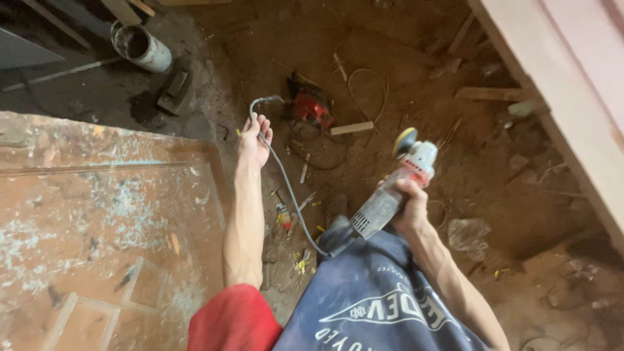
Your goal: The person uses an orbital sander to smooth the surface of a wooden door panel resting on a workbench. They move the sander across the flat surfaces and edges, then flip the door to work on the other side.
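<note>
Down at about five o'clock from the frame's middle, the right hand (411, 209) is clamped around the body of a grey, white and red electric angle sander (390, 193), which tilts up toward one o'clock so that its round yellow-edged sanding disc (405, 141) sits at the top end, above the dirt floor (416, 78). From the tool's tail a thin grey power cable (286, 179) runs toward ten o'clock across the gap between the arms and up into the left hand (254, 141), whose fingers are curled loosely about it; the cable loops over the top of that hand. Both hands are well apart from each other. At nine o'clock from the left forearm lies a large reddish-brown wooden door panel (97, 221), flecked with pale paint. At twelve o'clock from the sander, a red power tool (313, 108) rests on the floor among scraps of wood. Far off at eleven o'clock lies a white plastic pipe section (140, 47) on its side. A pale wooden beam (559, 97) runs along the two o'clock edge.
</note>
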